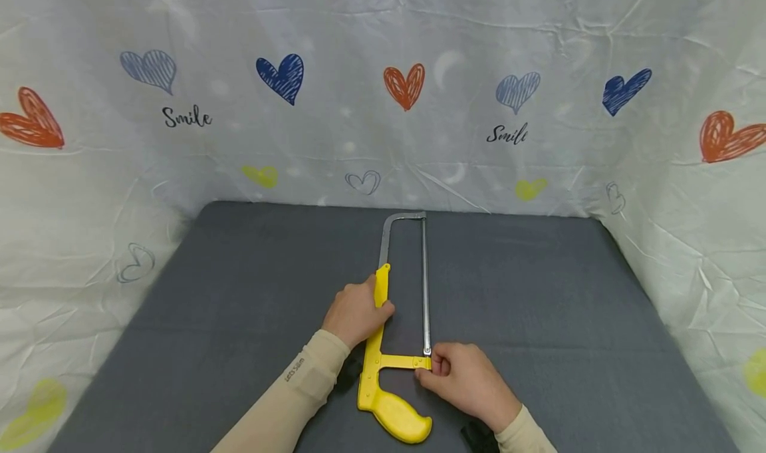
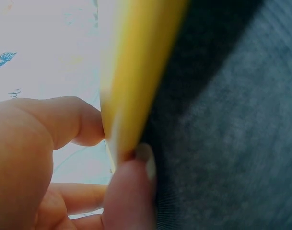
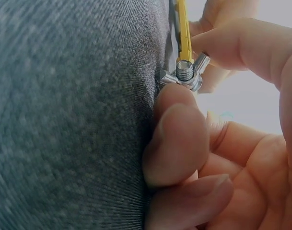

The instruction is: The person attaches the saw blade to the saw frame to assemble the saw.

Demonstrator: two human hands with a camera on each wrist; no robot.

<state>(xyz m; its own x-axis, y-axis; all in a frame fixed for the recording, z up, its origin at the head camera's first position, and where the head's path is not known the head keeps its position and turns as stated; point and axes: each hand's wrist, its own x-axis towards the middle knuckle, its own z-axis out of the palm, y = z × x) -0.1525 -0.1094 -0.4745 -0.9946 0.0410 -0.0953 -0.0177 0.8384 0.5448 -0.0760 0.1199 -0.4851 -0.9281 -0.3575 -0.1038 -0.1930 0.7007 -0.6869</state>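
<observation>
A hacksaw [image 1: 397,414] with a yellow handle and frame lies on the grey cloth, its grey front bow [image 1: 385,240] pointing away from me. Its blade side [image 1: 425,273] runs along the right. My left hand [image 1: 356,312] grips the yellow frame bar [image 2: 136,72] between thumb and fingers. At the lower end of the blade, my right hand [image 1: 467,376] pinches a metal wing nut [image 3: 184,79] on a threaded stud. In the right wrist view, the thumb and a fingertip are at the nut's wings; the head view hides the nut behind the fingers.
Dark grey cloth [image 1: 269,267] covers the table around the saw. A white curtain [image 1: 335,127] printed with hearts and words stands behind it and along both sides. Something black [image 1: 479,436] shows beneath the right wrist.
</observation>
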